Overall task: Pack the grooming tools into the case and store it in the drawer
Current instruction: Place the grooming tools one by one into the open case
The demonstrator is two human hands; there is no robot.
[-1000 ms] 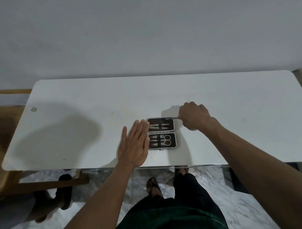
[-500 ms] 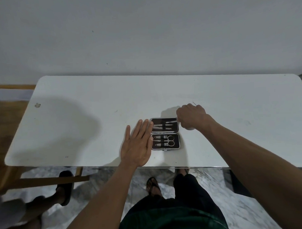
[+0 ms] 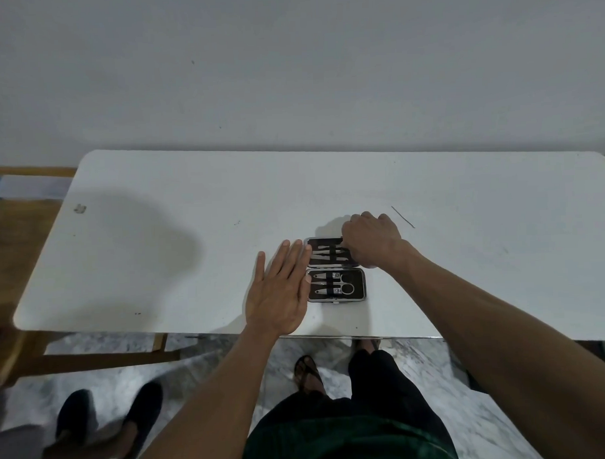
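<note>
near the front edge of the white surface [image 3: 190, 205] lies the open case [image 3: 336, 284]; left hand [image 3: 279, 295] flat, fingers together, steadies it; right hand [image 3: 372, 242] curled over its far half, grip hidden; seat tools fully before closing.

A white table against a plain wall, with a marble floor below.

The wall [image 3: 288, 65] is pale grey and bare, with a few tiny dark specks on it. The white table [image 3: 190, 199] is long, has round corners and sits right up to the wall. A big soft shadow [image 3: 130, 256] falls on its left part, and a small grey mark [image 3: 80, 208] lies near the far left corner. A thin dark line [image 3: 403, 217] lies on the right part. The floor [image 3: 103, 366] under the near edge is grey and white marble. On the left stands brown wooden furniture [image 3: 17, 246], with a pale sheet [image 3: 32, 186] on its far side.
</note>
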